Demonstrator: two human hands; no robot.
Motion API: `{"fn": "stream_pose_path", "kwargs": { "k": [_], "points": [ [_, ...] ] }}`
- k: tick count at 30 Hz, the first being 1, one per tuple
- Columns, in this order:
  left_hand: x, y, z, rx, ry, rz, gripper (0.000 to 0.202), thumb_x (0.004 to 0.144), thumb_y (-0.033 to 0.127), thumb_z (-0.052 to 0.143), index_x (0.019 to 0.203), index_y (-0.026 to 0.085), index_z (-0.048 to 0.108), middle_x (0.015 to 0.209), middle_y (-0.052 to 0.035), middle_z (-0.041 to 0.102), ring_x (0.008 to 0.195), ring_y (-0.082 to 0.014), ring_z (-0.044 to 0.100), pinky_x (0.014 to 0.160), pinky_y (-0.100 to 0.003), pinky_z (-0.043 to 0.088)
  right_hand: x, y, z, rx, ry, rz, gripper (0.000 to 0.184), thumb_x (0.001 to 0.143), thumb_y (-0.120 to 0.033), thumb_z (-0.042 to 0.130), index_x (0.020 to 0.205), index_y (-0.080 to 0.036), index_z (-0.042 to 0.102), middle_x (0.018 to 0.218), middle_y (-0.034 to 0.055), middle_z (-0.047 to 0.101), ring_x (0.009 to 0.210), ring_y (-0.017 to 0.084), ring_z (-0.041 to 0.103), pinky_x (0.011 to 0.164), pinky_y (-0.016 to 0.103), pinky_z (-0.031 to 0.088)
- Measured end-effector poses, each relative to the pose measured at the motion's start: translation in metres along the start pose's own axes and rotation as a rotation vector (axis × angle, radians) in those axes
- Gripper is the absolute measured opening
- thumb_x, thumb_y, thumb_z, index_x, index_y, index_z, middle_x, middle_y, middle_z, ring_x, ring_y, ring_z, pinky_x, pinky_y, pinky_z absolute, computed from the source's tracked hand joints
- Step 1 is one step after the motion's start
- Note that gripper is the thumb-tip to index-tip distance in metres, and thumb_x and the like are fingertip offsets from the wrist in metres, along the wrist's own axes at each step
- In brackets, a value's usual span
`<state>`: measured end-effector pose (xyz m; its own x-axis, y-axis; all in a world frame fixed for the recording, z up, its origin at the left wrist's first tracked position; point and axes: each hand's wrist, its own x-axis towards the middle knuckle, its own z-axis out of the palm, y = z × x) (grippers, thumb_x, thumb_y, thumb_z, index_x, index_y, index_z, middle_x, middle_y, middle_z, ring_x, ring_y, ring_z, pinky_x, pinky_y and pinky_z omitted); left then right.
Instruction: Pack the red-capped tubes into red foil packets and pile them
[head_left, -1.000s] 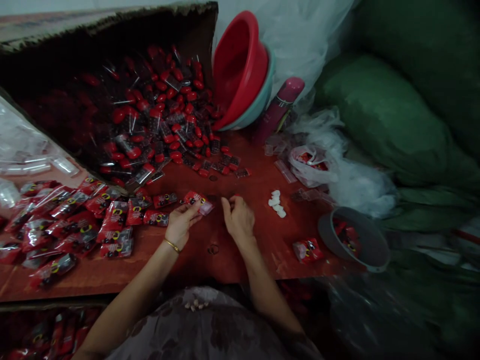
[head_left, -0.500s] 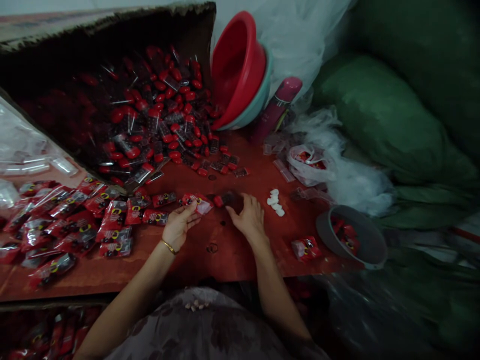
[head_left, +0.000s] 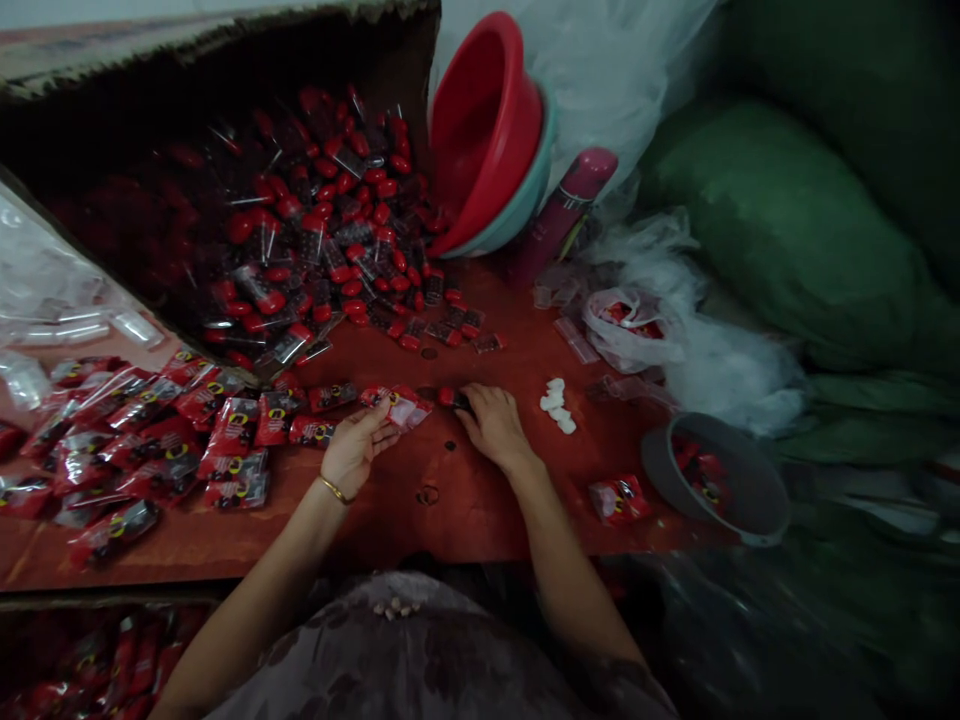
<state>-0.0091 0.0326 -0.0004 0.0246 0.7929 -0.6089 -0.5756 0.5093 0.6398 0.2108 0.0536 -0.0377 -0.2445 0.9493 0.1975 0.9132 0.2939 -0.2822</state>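
Note:
My left hand (head_left: 357,452), with a gold bangle at the wrist, pinches one end of a red printed plastic packet (head_left: 406,408) just above the table. Between the packet and my right hand lies a small red-capped container (head_left: 448,397) with a dark body. The fingers of my right hand (head_left: 495,422) curl over the container's dark end, hiding part of it. Left of my left hand, several filled red packets (head_left: 232,428) are heaped on the red table (head_left: 390,520). White round pieces (head_left: 557,404) lie to the right of my right hand.
A tipped cardboard box (head_left: 225,45) spills many red-capped containers (head_left: 330,230) at the back left. Red (head_left: 491,150) and teal basins lean behind, beside a magenta flask (head_left: 562,215). On the right are a plastic bag (head_left: 630,325), a grey tub (head_left: 716,480) and a lone packet (head_left: 619,500).
My right hand has moved slightly left and up, its fingers now closer over the red-capped container. The left hand keeps its pinch on the packet. The whole view has shifted a little.

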Motion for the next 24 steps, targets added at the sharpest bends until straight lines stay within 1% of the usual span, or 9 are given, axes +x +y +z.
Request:
{"fn": "stream_pose_path", "kwargs": {
  "k": [3, 5, 7, 9, 10, 13, 16, 19, 24],
  "points": [
    [0.000, -0.002, 0.003, 0.001, -0.038, -0.017, 0.037, 0.047, 0.035, 0.085, 0.070, 0.016, 0.063, 0.068, -0.0019, 0.069, 0.066, -0.0156, 0.064, 0.070, -0.029, 0.048, -0.012, -0.003, 0.002, 0.075, 0.050, 0.088, 0.027, 0.088, -0.024, 0.040, 0.104, -0.013, 0.060, 0.098, 0.0138, 0.068, 0.087, 0.025, 0.062, 0.080, 0.039, 0.044],
    [-0.001, -0.003, 0.004, 0.012, -0.061, -0.014, 0.038, 0.047, 0.036, 0.084, 0.071, 0.016, 0.063, 0.070, -0.0028, 0.069, 0.067, -0.0161, 0.065, 0.071, -0.030, 0.047, -0.022, -0.009, 0.000, 0.230, 0.114, 0.158, 0.026, 0.088, -0.026, 0.039, 0.102, -0.015, 0.058, 0.090, 0.0105, 0.069, 0.076, 0.021, 0.064, 0.071, 0.033, 0.047],
    [-0.003, -0.004, 0.005, 0.030, -0.075, -0.009, 0.038, 0.047, 0.037, 0.084, 0.071, 0.016, 0.064, 0.072, -0.0036, 0.070, 0.068, -0.0161, 0.065, 0.073, -0.030, 0.047, -0.034, -0.018, -0.005, 0.451, 0.152, 0.216, 0.026, 0.089, -0.031, 0.038, 0.102, -0.017, 0.055, 0.081, 0.0051, 0.068, 0.062, 0.016, 0.062, 0.059, 0.027, 0.048],
    [-0.006, -0.005, 0.005, 0.053, -0.079, -0.005, 0.040, 0.046, 0.038, 0.084, 0.071, 0.015, 0.064, 0.072, -0.0039, 0.070, 0.068, -0.0157, 0.064, 0.073, -0.030, 0.047, -0.045, -0.030, -0.014, 0.641, 0.131, 0.237, 0.026, 0.090, -0.035, 0.037, 0.102, -0.019, 0.053, 0.071, 0.0000, 0.064, 0.048, 0.011, 0.057, 0.048, 0.022, 0.045],
    [-0.007, -0.005, 0.006, 0.061, -0.075, -0.001, 0.040, 0.045, 0.038, 0.084, 0.071, 0.015, 0.064, 0.071, -0.0037, 0.070, 0.067, -0.0152, 0.064, 0.072, -0.029, 0.047, -0.049, -0.036, -0.019, 0.696, 0.108, 0.230, 0.025, 0.090, -0.036, 0.039, 0.102, -0.020, 0.053, 0.068, -0.0015, 0.063, 0.044, 0.010, 0.054, 0.046, 0.021, 0.044],
    [-0.009, -0.007, 0.009, 0.079, -0.063, 0.020, 0.039, 0.043, 0.037, 0.085, 0.068, 0.015, 0.065, 0.068, -0.0023, 0.069, 0.063, -0.0131, 0.062, 0.069, -0.028, 0.046, -0.056, -0.049, -0.032, 0.717, 0.062, 0.182, 0.023, 0.088, -0.035, 0.042, 0.101, -0.021, 0.055, 0.068, -0.0014, 0.063, 0.046, 0.009, 0.055, 0.045, 0.020, 0.043],
    [-0.011, -0.009, 0.011, 0.131, -0.066, 0.058, 0.038, 0.043, 0.039, 0.084, 0.066, 0.014, 0.066, 0.067, -0.0021, 0.068, 0.062, -0.0122, 0.061, 0.068, -0.027, 0.046, -0.056, -0.055, -0.038, 0.697, 0.028, 0.134, 0.023, 0.089, -0.034, 0.043, 0.102, -0.022, 0.057, 0.073, 0.0003, 0.064, 0.052, 0.011, 0.058, 0.048, 0.020, 0.044],
    [-0.011, -0.013, 0.009, 0.211, -0.083, 0.112, 0.038, 0.044, 0.040, 0.083, 0.065, 0.012, 0.068, 0.064, -0.0025, 0.067, 0.061, -0.0122, 0.059, 0.066, -0.026, 0.046, -0.054, -0.056, -0.037, 0.720, -0.001, 0.111, 0.023, 0.089, -0.034, 0.043, 0.101, -0.022, 0.058, 0.075, 0.0006, 0.064, 0.056, 0.011, 0.059, 0.050, 0.021, 0.046],
    [-0.009, -0.016, 0.003, 0.310, -0.136, 0.184, 0.032, 0.051, 0.039, 0.081, 0.066, 0.013, 0.070, 0.067, -0.0033, 0.069, 0.062, -0.0132, 0.059, 0.066, -0.025, 0.046, -0.053, -0.058, -0.031, 0.786, 0.001, 0.147, 0.023, 0.089, -0.035, 0.043, 0.100, -0.022, 0.058, 0.071, -0.0009, 0.063, 0.054, 0.011, 0.058, 0.051, 0.021, 0.047]
  ]
}}
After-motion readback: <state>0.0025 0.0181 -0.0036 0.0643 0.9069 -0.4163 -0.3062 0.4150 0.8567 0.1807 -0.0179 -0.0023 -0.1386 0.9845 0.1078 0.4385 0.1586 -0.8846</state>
